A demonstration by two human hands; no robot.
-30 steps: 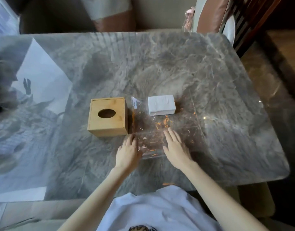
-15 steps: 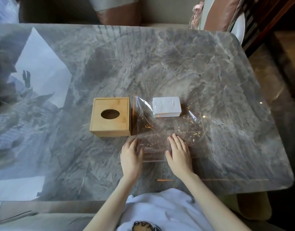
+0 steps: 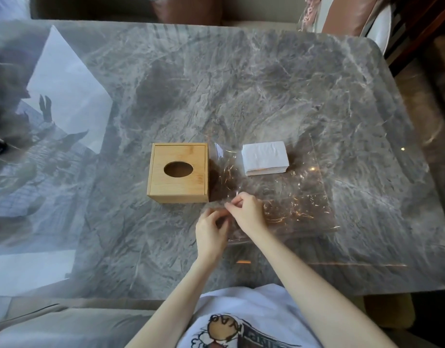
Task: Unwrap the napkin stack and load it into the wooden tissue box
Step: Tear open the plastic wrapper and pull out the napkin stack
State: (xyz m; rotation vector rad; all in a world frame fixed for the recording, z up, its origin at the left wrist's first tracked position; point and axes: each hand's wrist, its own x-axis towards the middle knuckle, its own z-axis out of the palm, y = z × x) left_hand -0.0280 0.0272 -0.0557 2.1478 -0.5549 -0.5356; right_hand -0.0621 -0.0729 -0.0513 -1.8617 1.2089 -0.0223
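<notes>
Marble table (image 3: 266, 84): 2 hands, left hand (image 3: 211, 228) and right hand (image 3: 249, 209), flat before, now pinch wrapper (image 3: 291, 197) near-left corner; napkin stack (image 3: 265, 158) still wrapped.

A grey marble worktop (image 3: 266, 84) with pale veins fills most of the view, its glossy left side mirroring a bright window shape. Beyond its far edge stand brown leather chairs (image 3: 188, 10), and past the far right corner a dark wooden frame (image 3: 417, 28). At the near edge shows a white printed T-shirt (image 3: 241, 320).
</notes>
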